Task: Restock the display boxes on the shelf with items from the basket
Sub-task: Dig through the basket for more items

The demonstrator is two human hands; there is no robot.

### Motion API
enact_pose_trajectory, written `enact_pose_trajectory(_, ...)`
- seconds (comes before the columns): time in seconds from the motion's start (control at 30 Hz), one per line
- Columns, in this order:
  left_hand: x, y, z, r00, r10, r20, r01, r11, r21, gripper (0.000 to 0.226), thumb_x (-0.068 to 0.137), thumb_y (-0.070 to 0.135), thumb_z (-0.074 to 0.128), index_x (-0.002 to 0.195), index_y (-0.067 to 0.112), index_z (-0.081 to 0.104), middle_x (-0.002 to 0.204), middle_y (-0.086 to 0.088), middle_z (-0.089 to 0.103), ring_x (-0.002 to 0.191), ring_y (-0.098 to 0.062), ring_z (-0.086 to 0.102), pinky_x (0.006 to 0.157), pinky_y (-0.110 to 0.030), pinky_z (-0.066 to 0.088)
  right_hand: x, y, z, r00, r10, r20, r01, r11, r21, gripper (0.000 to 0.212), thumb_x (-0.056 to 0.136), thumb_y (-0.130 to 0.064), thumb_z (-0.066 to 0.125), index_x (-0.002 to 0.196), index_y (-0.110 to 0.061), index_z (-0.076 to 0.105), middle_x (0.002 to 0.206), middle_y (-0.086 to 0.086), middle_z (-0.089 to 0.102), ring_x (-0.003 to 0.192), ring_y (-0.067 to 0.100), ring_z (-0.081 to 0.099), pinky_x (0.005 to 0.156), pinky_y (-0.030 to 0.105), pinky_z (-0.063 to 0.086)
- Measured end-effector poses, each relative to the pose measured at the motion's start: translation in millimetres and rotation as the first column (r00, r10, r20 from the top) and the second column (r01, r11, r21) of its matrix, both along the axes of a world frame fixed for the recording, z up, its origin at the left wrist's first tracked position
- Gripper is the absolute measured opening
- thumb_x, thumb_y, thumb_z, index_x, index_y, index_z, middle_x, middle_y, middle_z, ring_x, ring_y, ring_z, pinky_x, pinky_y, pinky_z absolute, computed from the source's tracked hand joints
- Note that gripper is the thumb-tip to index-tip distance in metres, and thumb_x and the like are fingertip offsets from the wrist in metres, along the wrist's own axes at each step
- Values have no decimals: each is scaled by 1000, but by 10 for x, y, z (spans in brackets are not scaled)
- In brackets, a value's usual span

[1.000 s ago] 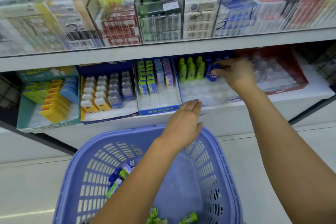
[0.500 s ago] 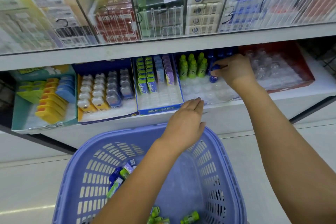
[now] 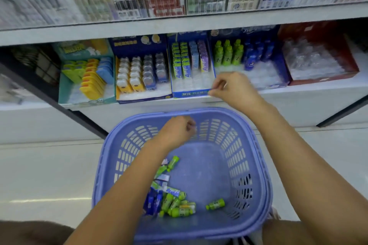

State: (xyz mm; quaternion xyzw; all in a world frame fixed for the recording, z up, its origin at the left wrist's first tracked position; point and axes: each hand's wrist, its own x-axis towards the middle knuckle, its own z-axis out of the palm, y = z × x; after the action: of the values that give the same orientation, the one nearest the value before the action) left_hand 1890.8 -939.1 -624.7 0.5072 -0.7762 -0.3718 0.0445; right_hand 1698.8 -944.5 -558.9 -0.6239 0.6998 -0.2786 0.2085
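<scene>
A lavender plastic basket (image 3: 235, 145) sits below the shelf. It holds several small green bottles (image 3: 179, 208) and blue packs (image 3: 153, 203). On the lower shelf a blue display box (image 3: 278, 84) holds green bottles (image 3: 227, 55) and blue bottles (image 3: 256, 53) at its back. The front rows of its clear tray are bare. My right hand (image 3: 233, 89) hovers at the front edge between this box and the gum box (image 3: 191, 93), fingertips pinched, nothing visible in them. My left hand (image 3: 175, 133) is curled over the basket's far side, with nothing seen in it.
Left of the gum box stand a yellow-and-blue box (image 3: 143, 97) of small dispensers and a teal box (image 3: 65, 93) of yellow packs. A red box (image 3: 322, 79) with a clear tray stands at the right. The upper shelf (image 3: 179, 26) overhangs these boxes.
My right hand let go of a blue bottle in the box and drew back to the shelf's front edge. My left hand went from flat on the rim to curled.
</scene>
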Motion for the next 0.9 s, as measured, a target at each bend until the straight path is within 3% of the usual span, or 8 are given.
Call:
enact_pose_trajectory(0.07, 238, 60, -279, 967, -40, 252, 22, 997, 74, 27, 88, 14, 56, 114, 11, 65, 116, -7, 65, 112, -23, 58, 90, -25, 43, 397, 182, -265, 969, 248, 5, -240, 933, 270, 15, 76, -20, 75, 87, -13, 69, 82, 2, 67, 73, 12, 59, 59, 6, 37)
enact_pose_trajectory(0.13, 490, 208, -551, 895, -143, 423, 75, 982, 175, 31, 88, 15, 57, 118, 9, 63, 126, -10, 61, 118, -24, 54, 94, -27, 40, 712, 383, -651, 902, 430, -26, -355, 777, 520, 24, 79, -26, 73, 98, -14, 68, 98, 3, 69, 91, 17, 63, 72, 19, 42)
enact_pose_trajectory(0.3, 1054, 625, -1064, 747, -293, 596, 56, 922, 383, 43, 88, 14, 61, 128, 0, 52, 132, -19, 53, 119, -31, 53, 93, -36, 44, 1155, 865, -1599, 747, 665, -3, -362, 411, 837, 49, 83, -33, 68, 123, -8, 59, 118, 13, 64, 103, 27, 60, 83, 27, 47)
enact_pose_trajectory(0.4, 1218, 724, -1229, 714, -328, 619, 68, 912, 405, 37, 84, 11, 66, 118, -2, 59, 123, -21, 58, 113, -33, 57, 93, -40, 46, 1354, 981, -1965, 723, 691, 4, -376, 388, 842, 48, 83, -29, 67, 123, -3, 58, 124, 16, 61, 113, 31, 57, 95, 35, 47)
enact_pose_trajectory(0.6, 1294, 704, -1324, 671, -300, 678, 36, 926, 375, 13, 84, 13, 65, 78, 3, 59, 108, -19, 62, 106, -32, 60, 86, -36, 49, 1676, 964, -2199, 751, 656, 77, -531, 531, 661, 36, 84, -15, 61, 119, -11, 57, 123, 14, 56, 111, 30, 53, 84, 31, 43)
enact_pose_trajectory(0.67, 1344, 688, -1394, 627, -382, 679, 78, 898, 433, 15, 82, 16, 68, 86, 2, 66, 95, -17, 63, 104, -31, 61, 88, -36, 49, 1773, 969, -2240, 709, 691, 139, -611, 504, 610, 37, 83, -12, 60, 120, -11, 58, 122, 15, 55, 109, 32, 53, 84, 32, 43)
enact_pose_trajectory(0.77, 1357, 685, -1465, 617, -410, 671, 114, 891, 440, 35, 82, 28, 70, 108, 5, 68, 107, -16, 65, 103, -30, 61, 88, -37, 48, 1857, 1014, -2327, 672, 724, 159, -640, 459, 616, 40, 79, -12, 65, 119, -13, 60, 120, 14, 57, 107, 31, 55, 86, 34, 45)
enact_pose_trajectory(0.9, 1275, 718, -1479, 631, -388, 672, 108, 901, 420, 30, 84, 31, 66, 99, 5, 68, 97, -14, 66, 100, -30, 62, 85, -37, 48, 1867, 1022, -2406, 695, 694, 188, -612, 435, 661, 35, 77, -16, 74, 110, -12, 66, 111, 11, 65, 101, 28, 61, 84, 32, 48)
